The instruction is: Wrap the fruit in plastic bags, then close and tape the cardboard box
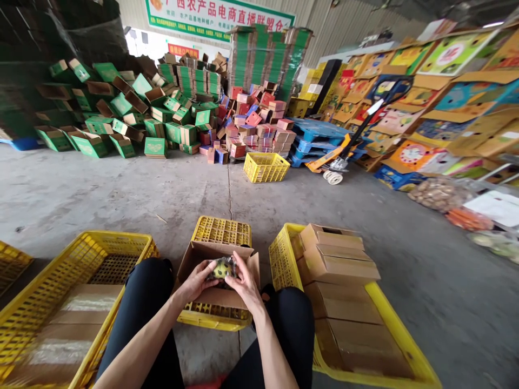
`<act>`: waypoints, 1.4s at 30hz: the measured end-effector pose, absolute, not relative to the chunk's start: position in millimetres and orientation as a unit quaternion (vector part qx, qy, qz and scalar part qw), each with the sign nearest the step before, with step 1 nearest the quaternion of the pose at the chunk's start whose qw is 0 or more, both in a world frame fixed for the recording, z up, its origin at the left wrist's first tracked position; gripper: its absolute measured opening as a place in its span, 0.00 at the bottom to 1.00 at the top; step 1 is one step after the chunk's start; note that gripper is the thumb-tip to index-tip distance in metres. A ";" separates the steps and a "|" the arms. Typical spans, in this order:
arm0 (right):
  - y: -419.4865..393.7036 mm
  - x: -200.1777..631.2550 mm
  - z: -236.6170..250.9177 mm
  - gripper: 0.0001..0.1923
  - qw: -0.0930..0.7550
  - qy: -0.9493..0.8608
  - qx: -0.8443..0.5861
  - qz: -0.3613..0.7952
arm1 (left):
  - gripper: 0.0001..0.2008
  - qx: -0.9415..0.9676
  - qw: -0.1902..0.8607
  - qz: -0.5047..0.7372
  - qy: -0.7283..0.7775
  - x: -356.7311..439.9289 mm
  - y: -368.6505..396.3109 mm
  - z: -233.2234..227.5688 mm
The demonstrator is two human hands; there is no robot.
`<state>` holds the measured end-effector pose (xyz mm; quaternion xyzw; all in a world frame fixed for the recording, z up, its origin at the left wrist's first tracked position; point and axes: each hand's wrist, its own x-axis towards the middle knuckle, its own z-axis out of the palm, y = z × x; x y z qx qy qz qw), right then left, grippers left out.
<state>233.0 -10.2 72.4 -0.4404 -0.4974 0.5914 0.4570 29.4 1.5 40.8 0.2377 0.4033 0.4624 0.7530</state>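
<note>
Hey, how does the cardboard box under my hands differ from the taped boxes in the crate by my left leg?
The open box has its top open, while the taped boxes look closed. The taped boxes show shiny tape across their tops; I see none on the open box. The open box stands on a yellow crate; the taped boxes lie inside the left crate. Both are brown cardboard.

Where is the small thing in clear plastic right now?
In the head view, the wrapped thing is below and slightly left of centre, held between the left hand and right hand, over the open box on a yellow crate.
</note>
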 end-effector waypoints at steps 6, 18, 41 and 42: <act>-10.3 231.0 77.7 0.28 0.469 -0.490 -0.463 0.571 | 0.42 0.238 0.778 0.450 0.367 28.5 -0.5 49.1; -8.4 232.3 79.4 0.38 0.486 -0.391 -0.516 0.587 | 0.32 0.294 0.743 0.475 0.369 29.4 1.6 40.9; -7.5 231.4 80.6 0.31 0.473 -0.413 -0.578 0.522 | 0.27 0.309 0.756 0.457 0.351 29.5 1.7 49.1; -7.0 231.3 79.7 0.33 0.474 -0.410 -0.576 0.524 | 0.27 0.309 0.754 0.457 0.356 29.4 1.9 49.1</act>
